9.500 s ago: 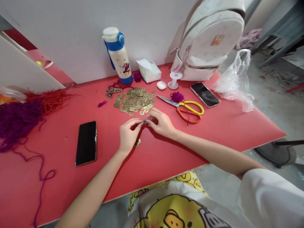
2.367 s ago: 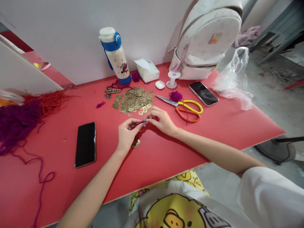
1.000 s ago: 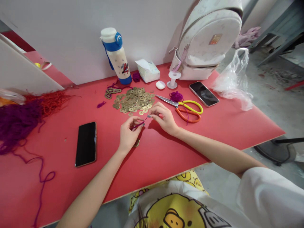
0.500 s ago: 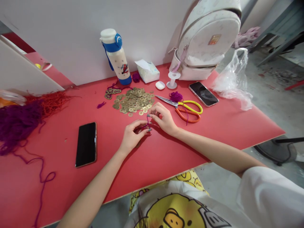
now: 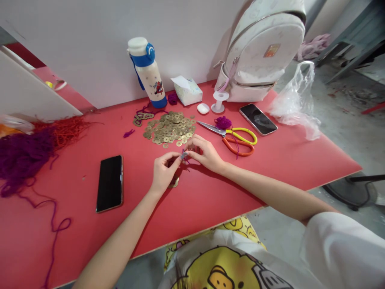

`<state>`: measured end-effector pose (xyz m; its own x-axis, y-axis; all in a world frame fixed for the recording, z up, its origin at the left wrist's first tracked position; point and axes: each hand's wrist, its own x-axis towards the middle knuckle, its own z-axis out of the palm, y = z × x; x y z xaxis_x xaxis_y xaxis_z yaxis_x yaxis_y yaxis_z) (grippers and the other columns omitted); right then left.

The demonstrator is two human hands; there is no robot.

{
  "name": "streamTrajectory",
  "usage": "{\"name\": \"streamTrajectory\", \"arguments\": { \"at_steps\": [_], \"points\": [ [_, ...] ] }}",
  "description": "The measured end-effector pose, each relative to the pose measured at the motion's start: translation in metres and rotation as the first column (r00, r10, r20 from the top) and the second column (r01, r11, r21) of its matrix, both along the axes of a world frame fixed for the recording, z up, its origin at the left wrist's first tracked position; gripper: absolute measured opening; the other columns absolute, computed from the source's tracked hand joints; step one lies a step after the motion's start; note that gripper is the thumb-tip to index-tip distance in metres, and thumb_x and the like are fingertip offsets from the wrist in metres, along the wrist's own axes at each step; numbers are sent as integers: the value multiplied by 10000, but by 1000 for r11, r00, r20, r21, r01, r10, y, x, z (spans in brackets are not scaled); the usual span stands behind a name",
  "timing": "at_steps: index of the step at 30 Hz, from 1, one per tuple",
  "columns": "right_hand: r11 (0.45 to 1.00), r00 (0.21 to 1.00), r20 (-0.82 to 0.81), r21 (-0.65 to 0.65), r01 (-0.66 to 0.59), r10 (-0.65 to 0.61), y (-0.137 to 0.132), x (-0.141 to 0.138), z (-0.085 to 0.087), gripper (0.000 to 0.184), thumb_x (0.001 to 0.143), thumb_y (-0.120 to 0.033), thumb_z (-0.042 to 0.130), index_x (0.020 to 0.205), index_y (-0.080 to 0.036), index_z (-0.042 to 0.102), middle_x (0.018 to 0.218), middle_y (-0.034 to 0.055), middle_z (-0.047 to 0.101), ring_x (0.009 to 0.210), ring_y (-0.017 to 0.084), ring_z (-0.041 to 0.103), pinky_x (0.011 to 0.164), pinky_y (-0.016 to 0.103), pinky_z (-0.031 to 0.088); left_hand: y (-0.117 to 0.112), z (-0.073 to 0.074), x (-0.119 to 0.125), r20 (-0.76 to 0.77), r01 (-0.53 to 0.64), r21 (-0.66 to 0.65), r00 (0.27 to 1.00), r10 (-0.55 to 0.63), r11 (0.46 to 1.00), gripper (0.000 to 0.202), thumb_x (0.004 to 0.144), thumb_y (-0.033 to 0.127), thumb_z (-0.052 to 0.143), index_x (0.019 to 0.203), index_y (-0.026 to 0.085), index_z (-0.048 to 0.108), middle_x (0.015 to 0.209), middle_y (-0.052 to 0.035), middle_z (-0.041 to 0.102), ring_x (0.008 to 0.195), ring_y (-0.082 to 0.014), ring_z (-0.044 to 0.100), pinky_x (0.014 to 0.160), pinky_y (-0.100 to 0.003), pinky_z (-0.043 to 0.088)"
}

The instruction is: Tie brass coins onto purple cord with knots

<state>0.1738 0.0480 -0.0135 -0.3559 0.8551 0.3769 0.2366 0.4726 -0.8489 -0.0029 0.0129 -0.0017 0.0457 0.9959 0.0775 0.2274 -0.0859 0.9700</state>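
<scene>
My left hand (image 5: 162,171) and my right hand (image 5: 204,152) meet fingertip to fingertip just above the red table (image 5: 270,160). Both pinch a short piece of purple yarn (image 5: 183,155) between them. A few brass coins (image 5: 173,183) hang or lie under my left hand, partly hidden by it. Just beyond my fingers a heap of brass coins with holes (image 5: 170,127) is spread on the table. Orange and yellow scissors (image 5: 234,139) lie right of my right hand, with a small purple yarn ball (image 5: 223,122) on them.
A black phone (image 5: 110,183) lies left of my left hand; a second phone (image 5: 258,119) lies at the right. Bottle (image 5: 147,72), tissue pack (image 5: 187,90), empty spool (image 5: 219,101), white backpack (image 5: 261,52) and plastic bag (image 5: 296,100) line the back. Purple and red yarn (image 5: 27,148) is piled far left.
The hands had drawn a little apart with the yarn stretched between them; now the fingertips have come back together over the yarn. Nothing else has moved.
</scene>
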Motion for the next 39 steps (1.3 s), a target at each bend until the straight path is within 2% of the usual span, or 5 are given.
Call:
{"name": "streamTrajectory", "arguments": {
  "at_steps": [6,14,22,31,39],
  "points": [
    [999,985,163,-24,-47,50,-1,0,1,92,891,-265,671,889,-180,707,874,23,654,731,123,577,663,231,400,-3,-1,-1,5,-71,-98,997,72,993,175,833,339,653,801,178,714,596,24,651,364,-77,456,369,-202,405],
    [990,979,161,-87,-112,125,2,0,-2,91,887,-219,654,863,-164,723,826,27,660,712,125,581,674,239,409,1,-5,-2,23,-65,-3,998,65,998,147,812,315,693,792,173,722,697,-16,710,608,-139,651,576,-222,528],
    [969,961,126,-24,-247,248,1,0,2,103,889,-156,545,808,-159,609,784,14,595,691,121,516,662,235,379,1,-6,-4,156,-34,-70,987,44,997,229,851,394,683,800,172,674,602,-1,614,502,-107,565,448,-189,458],
    [948,908,302,41,-315,289,-4,-1,4,149,877,-139,467,738,-172,512,761,3,494,652,109,445,601,218,314,-5,2,1,163,-31,-107,985,48,994,266,890,434,635,803,201,543,540,79,465,330,-40,358,308,-150,271],
    [928,892,342,119,-354,297,-5,-1,6,140,866,-133,448,752,-174,518,776,3,455,652,115,413,596,228,301,-4,2,2,159,-24,-67,987,35,997,270,902,426,627,795,204,517,521,75,492,352,-50,397,345,-153,317]
  ]
}}
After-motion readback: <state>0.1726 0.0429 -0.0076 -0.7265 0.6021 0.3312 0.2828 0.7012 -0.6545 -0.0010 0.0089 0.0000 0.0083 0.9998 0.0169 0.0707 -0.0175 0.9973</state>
